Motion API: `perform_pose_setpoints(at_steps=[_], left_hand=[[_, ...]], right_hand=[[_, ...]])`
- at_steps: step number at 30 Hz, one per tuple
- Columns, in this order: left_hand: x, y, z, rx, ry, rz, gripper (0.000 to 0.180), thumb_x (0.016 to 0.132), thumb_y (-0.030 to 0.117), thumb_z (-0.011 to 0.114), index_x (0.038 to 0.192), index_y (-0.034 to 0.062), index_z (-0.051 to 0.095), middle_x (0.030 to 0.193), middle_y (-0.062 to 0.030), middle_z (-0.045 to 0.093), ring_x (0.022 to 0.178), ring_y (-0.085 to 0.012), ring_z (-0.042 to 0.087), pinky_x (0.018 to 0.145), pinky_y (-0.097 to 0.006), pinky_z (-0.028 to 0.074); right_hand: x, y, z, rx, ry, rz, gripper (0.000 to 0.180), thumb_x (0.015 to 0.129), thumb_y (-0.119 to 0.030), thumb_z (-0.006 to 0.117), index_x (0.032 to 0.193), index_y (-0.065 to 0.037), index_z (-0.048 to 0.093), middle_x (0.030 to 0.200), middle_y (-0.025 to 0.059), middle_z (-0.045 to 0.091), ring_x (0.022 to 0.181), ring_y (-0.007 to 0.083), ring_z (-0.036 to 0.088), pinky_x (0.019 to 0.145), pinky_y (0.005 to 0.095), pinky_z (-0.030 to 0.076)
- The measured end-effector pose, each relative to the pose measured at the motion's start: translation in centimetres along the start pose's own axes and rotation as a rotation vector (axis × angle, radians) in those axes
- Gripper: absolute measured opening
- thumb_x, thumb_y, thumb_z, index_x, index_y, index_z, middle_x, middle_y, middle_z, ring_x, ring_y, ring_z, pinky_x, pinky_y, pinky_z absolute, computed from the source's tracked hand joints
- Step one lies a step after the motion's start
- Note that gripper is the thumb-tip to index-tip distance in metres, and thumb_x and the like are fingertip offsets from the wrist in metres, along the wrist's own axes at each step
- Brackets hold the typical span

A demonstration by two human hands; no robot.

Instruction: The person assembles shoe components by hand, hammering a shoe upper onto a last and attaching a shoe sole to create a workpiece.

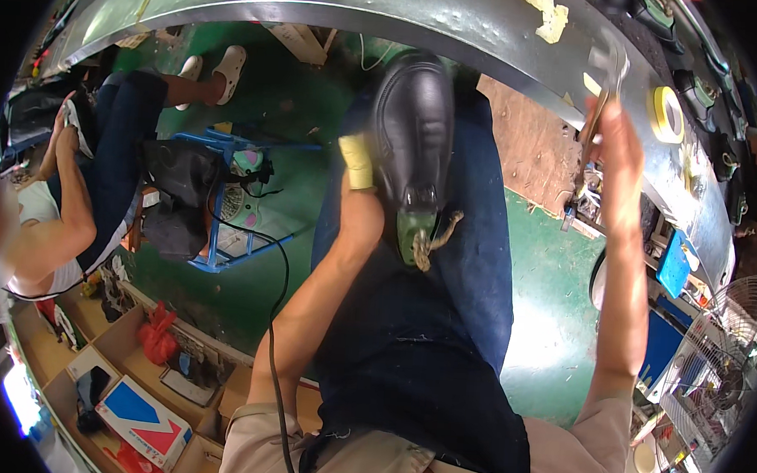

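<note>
I judged the work only midway: my left hand [358,214] steadied the black shoe [413,144] on my aproned lap, its upper already shaped over the green last [415,230], while my right hand [614,155], closed around pincers [605,77], hovered near the far-right surface [492,28]

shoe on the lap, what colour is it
Black, glossy shoe, seen in the head view, steadied by the left hand.

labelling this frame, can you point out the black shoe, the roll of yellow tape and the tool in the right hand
black shoe [414,123]: head view, on the shiny upper, mid-shoe.
roll of yellow tape [667,115]: head view, on the roll's yellow ring, lying on the bench.
metal tool [607,77]: head view, on the part above the right hand [615,159].
</note>
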State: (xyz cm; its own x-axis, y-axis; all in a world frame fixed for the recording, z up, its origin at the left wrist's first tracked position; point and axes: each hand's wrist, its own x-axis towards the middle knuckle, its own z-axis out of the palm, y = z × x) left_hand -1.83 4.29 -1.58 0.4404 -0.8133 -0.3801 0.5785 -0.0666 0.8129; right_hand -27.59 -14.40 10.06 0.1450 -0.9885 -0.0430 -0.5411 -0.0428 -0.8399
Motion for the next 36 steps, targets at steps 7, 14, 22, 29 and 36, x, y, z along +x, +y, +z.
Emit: perform_pose_setpoints(at_steps=[7, 14, 22, 29, 36], left_hand=[[4.5, 0.2, 4.8, 0.259, 0.041, 0.080, 0.052, 0.104, 0.004, 0.055, 0.156, 0.0013, 0.053, 0.162, -0.0204, 0.051, 0.153, -0.0276, 0.044, 0.128, -0.037, 0.031], [2.2, -0.2, 1.8, 0.572, -0.341, 0.146, 0.080, 0.087, -0.018, 0.039, 0.164, 0.0026, 0.047, 0.162, -0.0151, 0.055, 0.143, -0.0229, 0.057, 0.121, -0.035, 0.042], [2.7, 1.6, 1.5, 1.024, -0.454, 0.466, 0.068, 0.096, -0.006, 0.056, 0.163, 0.0057, 0.050, 0.165, -0.0221, 0.051, 0.154, -0.0412, 0.048, 0.125, -0.044, 0.039], [2.1, 2.2, 0.9, 1.175, -0.366, 0.326, 0.090, 0.089, 0.003, 0.085, 0.167, 0.0074, 0.042, 0.147, -0.0152, 0.056, 0.129, -0.0300, 0.061, 0.098, -0.036, 0.057], [2.0, 6.1, 0.4, 1.351, -0.555, 0.192, 0.100, 0.087, 0.012, 0.089, 0.171, 0.0089, 0.035, 0.152, -0.0196, 0.060, 0.114, -0.0322, 0.069, 0.084, -0.038, 0.062]], right_hand=[[-8.4, 3.0, 7.5, 0.268, -0.344, 0.296, 0.028, 0.114, -0.028, 0.062, 0.125, -0.003, 0.064, 0.112, 0.0066, 0.077, 0.078, 0.0090, 0.067, 0.063, 0.0241, 0.052], [-6.3, 2.0, 10.7, -0.020, -0.369, 0.141, 0.055, 0.090, -0.038, 0.090, 0.124, -0.003, 0.064, 0.087, 0.0069, 0.068, 0.076, 0.0183, 0.066, 0.076, 0.0372, 0.055], [-5.0, 4.5, 11.4, -0.084, -0.309, -0.020, 0.040, 0.091, -0.023, 0.082, 0.122, -0.006, 0.064, 0.098, 0.0113, 0.077, 0.087, 0.0313, 0.076, 0.077, 0.0438, 0.058], [-3.5, 4.1, 12.6, -0.120, -0.210, -0.431, 0.030, 0.091, -0.014, 0.080, 0.117, -0.006, 0.067, 0.098, 0.0141, 0.079, 0.081, 0.0328, 0.078, 0.073, 0.0423, 0.062], [-2.9, 4.0, 13.3, -0.037, -0.167, -0.377, 0.026, 0.094, -0.019, 0.080, 0.115, -0.009, 0.068, 0.092, 0.0099, 0.077, 0.082, 0.0336, 0.076, 0.073, 0.0448, 0.060]])
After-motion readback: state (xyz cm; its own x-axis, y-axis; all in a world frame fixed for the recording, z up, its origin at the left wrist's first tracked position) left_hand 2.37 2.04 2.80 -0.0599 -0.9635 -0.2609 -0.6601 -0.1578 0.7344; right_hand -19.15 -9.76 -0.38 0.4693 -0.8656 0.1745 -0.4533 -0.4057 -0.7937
